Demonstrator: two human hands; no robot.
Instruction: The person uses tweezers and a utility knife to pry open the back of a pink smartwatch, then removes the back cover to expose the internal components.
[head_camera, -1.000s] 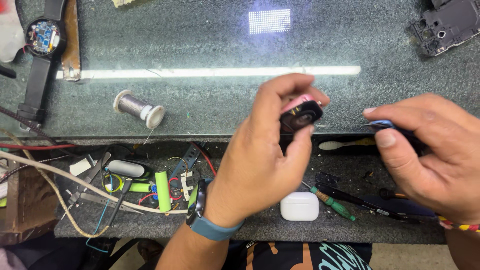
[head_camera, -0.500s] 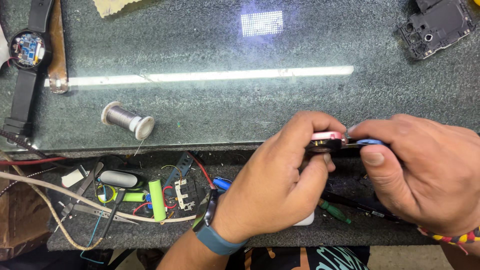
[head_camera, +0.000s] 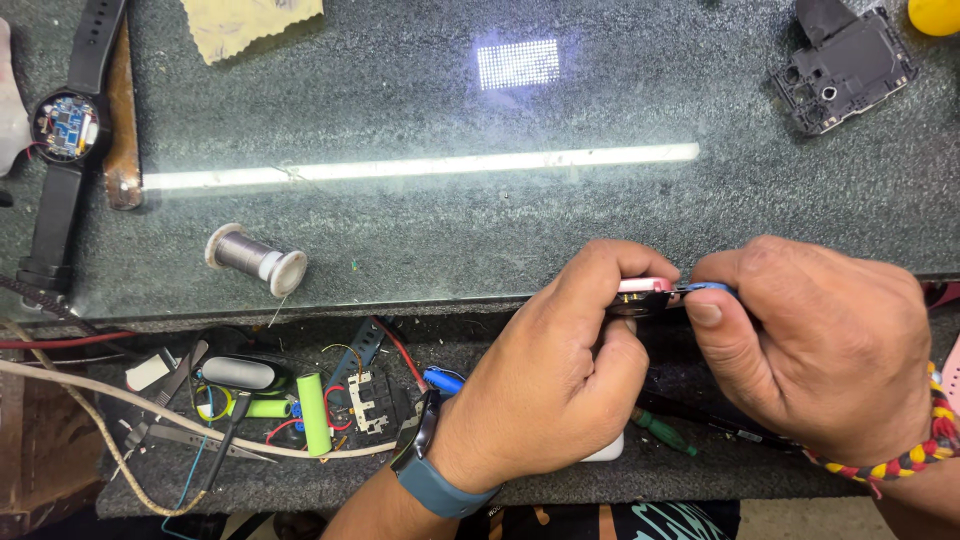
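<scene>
Pink watch case (head_camera: 645, 287) is pinched in my left hand (head_camera: 560, 375), right at the glass edge, while my right hand (head_camera: 810, 345) clamps a small blue tool (head_camera: 712, 288) against it. Below, a cluttered lower shelf (head_camera: 560, 345) holds two green battery cells (head_camera: 312, 413). Further out on the dark speckled glass benchtop (head_camera: 560, 215): one wire spool (head_camera: 255, 259), one opened black smartwatch (head_camera: 65, 125), one black phone frame (head_camera: 845, 70), one yellowish cloth (head_camera: 250, 22).

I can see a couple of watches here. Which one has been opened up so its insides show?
The black watch lying at the table's far left edge: its round face is off, showing a blue circuit board. The blue-strapped watch on the left wrist is closed.
</scene>
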